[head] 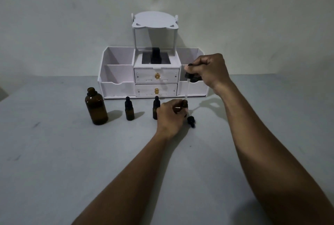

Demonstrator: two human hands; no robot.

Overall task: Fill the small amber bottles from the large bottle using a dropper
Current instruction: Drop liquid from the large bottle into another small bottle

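The grey bench (54,152) carries a white drawer organizer (117,87) at its far edge. In front of it, to the left, stands the uncapped large amber bottle (96,107). The right hand (209,72) pinches a dropper (186,89), whose tip points down at an open small amber bottle (184,103) gripped by the left hand (169,116). Between the two bottles stand a capped small bottle (129,112) and a second capped bottle (155,109). A loose dropper cap (191,121) lies by the left hand.

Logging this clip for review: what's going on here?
A person's right hand holds a long dropper, tip down at the mouth of a small amber bottle that the left hand grips on the table. The large bottle stands open at left, beside two small bottles with caps on.
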